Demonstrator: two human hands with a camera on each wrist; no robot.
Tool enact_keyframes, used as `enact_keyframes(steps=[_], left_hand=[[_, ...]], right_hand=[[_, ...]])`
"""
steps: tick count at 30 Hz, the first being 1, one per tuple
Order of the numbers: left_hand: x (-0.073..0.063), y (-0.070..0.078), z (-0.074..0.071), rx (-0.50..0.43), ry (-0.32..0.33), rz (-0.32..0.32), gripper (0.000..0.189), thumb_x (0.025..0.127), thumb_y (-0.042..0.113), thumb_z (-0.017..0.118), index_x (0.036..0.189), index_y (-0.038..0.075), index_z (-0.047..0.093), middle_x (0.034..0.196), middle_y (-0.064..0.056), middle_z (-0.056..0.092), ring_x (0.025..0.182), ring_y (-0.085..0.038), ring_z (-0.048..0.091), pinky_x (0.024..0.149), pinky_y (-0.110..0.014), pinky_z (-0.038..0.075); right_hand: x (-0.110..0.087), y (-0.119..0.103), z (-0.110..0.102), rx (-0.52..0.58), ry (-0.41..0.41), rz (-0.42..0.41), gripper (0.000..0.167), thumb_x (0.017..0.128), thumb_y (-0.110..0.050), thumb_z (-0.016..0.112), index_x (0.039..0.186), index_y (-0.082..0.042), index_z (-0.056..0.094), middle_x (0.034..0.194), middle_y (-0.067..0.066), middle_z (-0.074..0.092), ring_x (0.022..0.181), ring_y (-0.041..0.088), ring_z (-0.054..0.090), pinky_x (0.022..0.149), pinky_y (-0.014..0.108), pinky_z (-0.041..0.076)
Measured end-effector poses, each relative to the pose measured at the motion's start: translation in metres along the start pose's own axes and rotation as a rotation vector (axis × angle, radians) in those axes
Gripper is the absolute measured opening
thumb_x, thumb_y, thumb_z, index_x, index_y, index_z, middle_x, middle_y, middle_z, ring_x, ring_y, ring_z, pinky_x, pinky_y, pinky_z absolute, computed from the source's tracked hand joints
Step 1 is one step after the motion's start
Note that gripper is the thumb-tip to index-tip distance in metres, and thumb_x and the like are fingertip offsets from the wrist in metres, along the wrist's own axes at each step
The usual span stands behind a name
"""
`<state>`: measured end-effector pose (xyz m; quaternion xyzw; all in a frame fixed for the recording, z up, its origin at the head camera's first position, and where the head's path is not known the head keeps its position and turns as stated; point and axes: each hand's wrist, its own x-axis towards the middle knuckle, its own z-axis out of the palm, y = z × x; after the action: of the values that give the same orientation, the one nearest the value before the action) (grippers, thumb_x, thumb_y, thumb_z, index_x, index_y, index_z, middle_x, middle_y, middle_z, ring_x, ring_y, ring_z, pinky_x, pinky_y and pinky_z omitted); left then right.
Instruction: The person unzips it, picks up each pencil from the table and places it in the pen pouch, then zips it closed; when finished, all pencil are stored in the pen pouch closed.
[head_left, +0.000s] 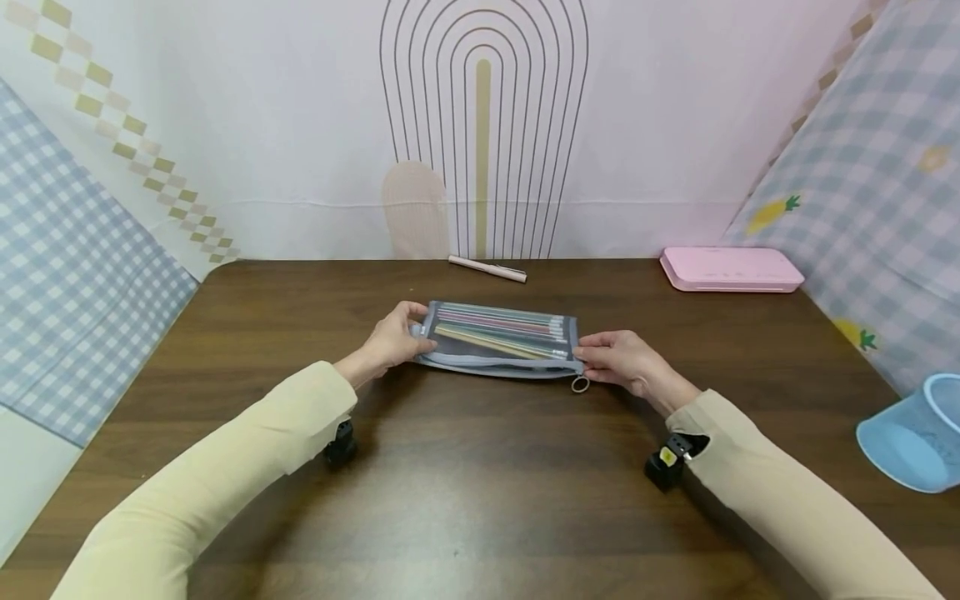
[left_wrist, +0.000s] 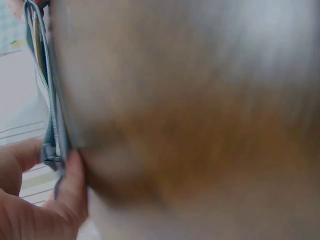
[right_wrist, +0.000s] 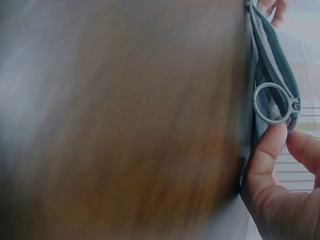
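Observation:
A see-through pencil case (head_left: 491,362) with grey-blue trim lies near the middle of the table, several slim pencils (head_left: 498,329) showing through its upper face. My left hand (head_left: 390,340) pinches its left end between thumb and fingers. At the other end, my right hand (head_left: 618,360) grips the corner beside a round zipper ring (head_left: 581,384). In the right wrist view the zipper edge (right_wrist: 272,50) gapes, with the ring pull (right_wrist: 257,102) hanging at the corner by the thumb. The left wrist view shows the left fingers (left_wrist: 70,200) around the zipper's other end.
Behind the case lies a pale pink pen (head_left: 487,268). A pink box (head_left: 731,269) sits at the back right of the wooden table (head_left: 465,492). At the right edge is a translucent blue cup (head_left: 911,437). Patterned cloth (head_left: 300,125) hangs behind the table.

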<state>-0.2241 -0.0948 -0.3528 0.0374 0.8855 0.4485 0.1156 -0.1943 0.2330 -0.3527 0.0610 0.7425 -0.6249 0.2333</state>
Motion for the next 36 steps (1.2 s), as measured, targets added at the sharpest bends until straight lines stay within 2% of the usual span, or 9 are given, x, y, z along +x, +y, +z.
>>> enact_keyframes(steps=[3,7,9,13,16,19,22,25,36], left_hand=[[-0.002,0.007,-0.003,0.193,0.061,0.096,0.059,0.079,0.013,0.073,0.129,0.001,0.045,0.123,-0.023,0.051,0.111,-0.034,0.047,0.091,-0.041,0.043],[-0.005,0.023,0.009,0.295,0.166,0.32,0.045,0.077,0.014,0.075,0.117,0.003,0.058,0.115,-0.019,0.057,0.108,-0.033,0.05,0.091,-0.042,0.044],[-0.008,0.035,0.024,0.264,0.136,0.444,0.03,0.079,0.012,0.074,0.106,0.004,0.065,0.105,-0.013,0.065,0.098,-0.026,0.059,0.084,-0.033,0.05],[-0.016,0.057,0.063,0.221,-0.064,0.62,0.008,0.083,0.011,0.071,0.089,0.007,0.069,0.087,-0.004,0.071,0.078,-0.013,0.067,0.07,-0.017,0.054],[-0.021,0.069,0.087,0.307,-0.15,0.711,0.005,0.084,0.013,0.071,0.088,0.01,0.069,0.085,0.0,0.071,0.077,-0.008,0.065,0.068,-0.013,0.051],[-0.024,0.075,0.103,0.43,-0.153,0.8,0.005,0.084,0.015,0.072,0.088,0.013,0.069,0.086,0.004,0.07,0.077,-0.005,0.063,0.067,-0.013,0.049],[-0.026,0.079,0.11,0.533,-0.132,0.848,0.006,0.084,0.018,0.072,0.089,0.015,0.069,0.087,0.006,0.067,0.077,-0.004,0.06,0.066,-0.014,0.048],[-0.027,0.082,0.113,0.599,-0.124,0.85,0.008,0.084,0.021,0.073,0.09,0.017,0.07,0.087,0.007,0.065,0.078,-0.004,0.059,0.067,-0.016,0.049],[-0.028,0.082,0.115,0.639,-0.151,0.804,0.01,0.085,0.02,0.071,0.095,0.018,0.074,0.095,0.007,0.069,0.087,-0.005,0.063,0.071,-0.02,0.052]], right_hand=[[0.001,-0.002,0.003,0.028,-0.005,0.013,0.053,0.093,-0.004,0.055,0.136,0.016,0.03,0.077,-0.001,0.057,0.062,0.003,0.057,0.061,0.014,0.054],[0.002,-0.002,0.004,0.068,-0.008,0.009,0.051,0.093,-0.003,0.054,0.134,0.016,0.031,0.077,-0.002,0.057,0.063,0.003,0.056,0.061,0.015,0.053],[0.002,-0.002,0.005,0.084,-0.009,0.005,0.051,0.093,-0.002,0.053,0.134,0.016,0.03,0.077,-0.003,0.057,0.063,0.003,0.056,0.06,0.014,0.053],[0.002,-0.002,0.007,0.102,-0.013,-0.004,0.05,0.093,-0.001,0.052,0.134,0.016,0.028,0.079,-0.002,0.056,0.064,0.004,0.057,0.06,0.014,0.052],[0.002,-0.003,0.01,0.107,-0.017,-0.008,0.051,0.093,-0.002,0.052,0.135,0.015,0.028,0.08,0.0,0.057,0.065,0.004,0.058,0.061,0.015,0.053],[0.001,-0.004,0.012,0.117,-0.015,-0.001,0.05,0.093,-0.002,0.052,0.134,0.014,0.029,0.082,0.001,0.057,0.066,0.005,0.058,0.062,0.015,0.053],[0.001,-0.004,0.013,0.131,-0.01,0.001,0.049,0.093,-0.002,0.052,0.134,0.014,0.03,0.085,0.001,0.057,0.066,0.005,0.059,0.062,0.015,0.054],[0.0,-0.004,0.013,0.147,-0.01,-0.001,0.048,0.094,-0.002,0.052,0.133,0.014,0.03,0.084,0.001,0.058,0.065,0.004,0.059,0.061,0.015,0.054],[-0.001,-0.005,0.014,0.167,-0.018,0.001,0.052,0.094,-0.002,0.051,0.136,0.015,0.026,0.082,0.001,0.058,0.065,0.003,0.059,0.061,0.014,0.054]])
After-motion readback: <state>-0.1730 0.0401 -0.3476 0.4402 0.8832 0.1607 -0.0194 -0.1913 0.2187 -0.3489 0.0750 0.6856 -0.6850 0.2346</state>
